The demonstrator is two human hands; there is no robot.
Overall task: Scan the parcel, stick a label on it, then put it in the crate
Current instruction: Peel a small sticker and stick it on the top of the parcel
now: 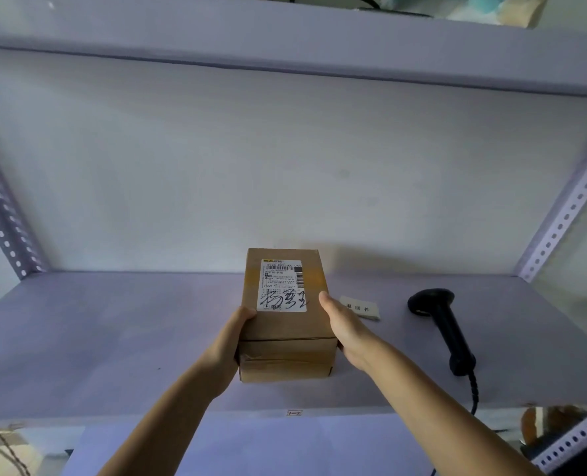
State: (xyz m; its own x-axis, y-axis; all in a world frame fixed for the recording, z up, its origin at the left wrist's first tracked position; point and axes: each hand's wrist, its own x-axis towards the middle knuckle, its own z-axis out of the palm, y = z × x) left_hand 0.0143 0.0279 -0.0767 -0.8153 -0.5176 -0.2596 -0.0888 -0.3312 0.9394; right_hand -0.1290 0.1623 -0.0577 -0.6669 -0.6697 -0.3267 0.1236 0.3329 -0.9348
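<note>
1. Brown cardboard forms the parcel (286, 324), which is seen just below the middle of the frame, over the lavender shelf (113, 338); whether its underside rests on the shelf board cannot be told.
2. A white shipping label (281, 286) is stuck on the parcel's top face, toward its far end; a barcode, small print and large black handwritten characters are carried on it.
3. The parcel's left side is gripped by the left hand (228, 341), with the thumb laid over the top edge near the label's lower corner and the fingers hidden behind the box.
4. The parcel's right side is pressed by the right hand (341, 324), whose thumb is stretched along the upper right edge; the remaining fingers are curled against the side wall and mostly hidden.
5. The parcel is thus clamped between both hands, each closed against it.
6. A small pale paper slip (360, 308) with printed characters is laid flat on the shelf just right of the right hand.
7. A black handheld scanner (439, 324) is laid on the shelf at the right of the frame, well apart from the parcel, its cable run off over the front edge.
</note>
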